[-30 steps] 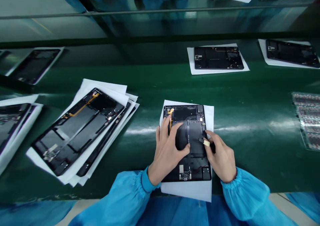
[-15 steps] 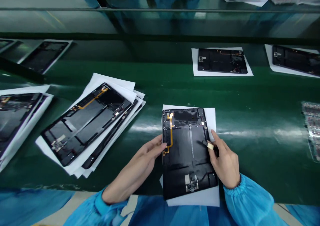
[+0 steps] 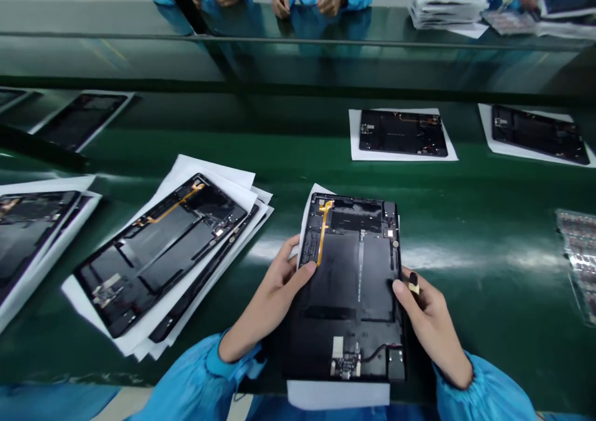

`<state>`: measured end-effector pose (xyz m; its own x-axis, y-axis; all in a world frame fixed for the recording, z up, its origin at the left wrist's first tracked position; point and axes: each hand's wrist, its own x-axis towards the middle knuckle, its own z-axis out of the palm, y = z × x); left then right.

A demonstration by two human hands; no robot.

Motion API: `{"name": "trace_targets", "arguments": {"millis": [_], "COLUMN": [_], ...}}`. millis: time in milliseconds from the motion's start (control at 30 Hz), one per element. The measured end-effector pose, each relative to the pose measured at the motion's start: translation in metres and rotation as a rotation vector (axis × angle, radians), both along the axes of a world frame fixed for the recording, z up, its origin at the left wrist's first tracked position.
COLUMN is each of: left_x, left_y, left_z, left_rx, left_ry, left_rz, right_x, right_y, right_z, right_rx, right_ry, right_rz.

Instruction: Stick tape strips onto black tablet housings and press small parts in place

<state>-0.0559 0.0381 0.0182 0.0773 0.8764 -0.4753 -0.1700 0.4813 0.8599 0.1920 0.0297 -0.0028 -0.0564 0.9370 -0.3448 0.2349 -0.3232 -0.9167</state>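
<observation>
An opened tablet [image 3: 350, 297], black inside with an orange ribbon cable down its left side, lies face-on between my hands, over a white paper sheet [image 3: 338, 394]. My left hand [image 3: 274, 297] grips its left edge, the thumb on top near the cable and the fingers mostly hidden at the edge. My right hand [image 3: 431, 318] holds the right edge, thumb pressed on the rim. A small black-tipped, cream-banded item [image 3: 413, 284] shows at the right fingers; its kind cannot be made out.
A stack of opened tablets [image 3: 161, 253] with paper sheets lies to the left; another stack [image 3: 32, 241] is farther left. Beyond, single tablets [image 3: 403, 132] rest on paper on the green table [image 3: 279, 154]. Clear trays of small parts [image 3: 580, 253] sit right. Co-workers' hands [image 3: 307, 2] are across.
My right hand has shifted from over the tablet's right side to its edge, thumb on the rim. The tablet and paper have moved, and the tablet looks larger and nearer.
</observation>
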Motion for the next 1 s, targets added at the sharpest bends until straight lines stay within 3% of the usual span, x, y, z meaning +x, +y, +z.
{"name": "trace_targets", "arguments": {"millis": [100,233,367,633,1000], "left_x": [0.003,0.007,0.008,0.006,0.006], "left_y": [0.008,0.012,0.013,0.012,0.014], "left_z": [0.011,0.017,0.011,0.001,-0.002], "left_rx": [0.102,0.153,0.115,0.113,0.088], "left_ry": [0.091,0.116,0.029,-0.048,0.065], "left_rz": [0.04,0.074,0.047,0.032,0.049], "right_x": [-0.009,-0.014,-0.011,-0.012,-0.016], "right_y": [0.012,0.017,0.013,0.01,0.015], "right_z": [0.013,0.014,0.011,0.015,0.008], "right_rx": [-0.06,-0.067,-0.084,0.045,-0.004], "right_ry": [0.164,0.19,0.149,0.075,0.131], "right_rz": [-0.013,-0.066,-0.101,-0.126,-0.09]}}
